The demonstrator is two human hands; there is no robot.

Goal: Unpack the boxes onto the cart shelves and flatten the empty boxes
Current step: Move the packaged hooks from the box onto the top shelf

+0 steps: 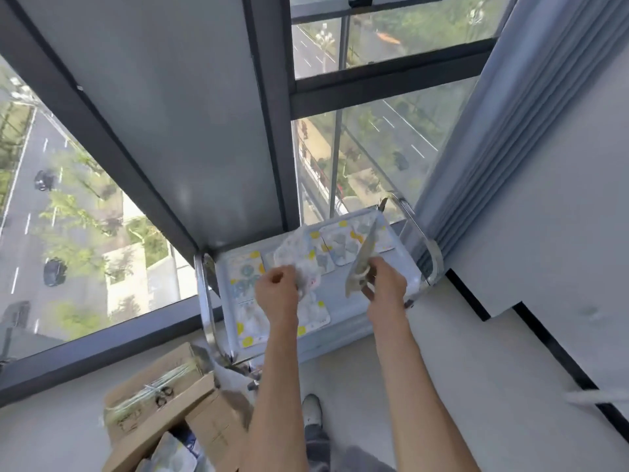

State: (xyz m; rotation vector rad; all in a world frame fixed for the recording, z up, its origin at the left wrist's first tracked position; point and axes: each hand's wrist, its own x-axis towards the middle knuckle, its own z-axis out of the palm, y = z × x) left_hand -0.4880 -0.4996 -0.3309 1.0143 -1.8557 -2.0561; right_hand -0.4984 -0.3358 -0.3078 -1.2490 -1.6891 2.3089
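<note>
Over the cart shelf, the left hand grips a pale packet while the right hand pinches another packet held edge-up.

Your cart has a pale blue-grey top shelf and shiny silver rails. The packets lying on it are white with pale blue figures and yellow spots at their corners. The packet your right hand holds looks greyish-tan, blurred. The boxes are plain brown cardboard, one crossed by light green strapping. Your shoe is white. The curtain is pale blue-grey; the window frame dark grey.
</note>
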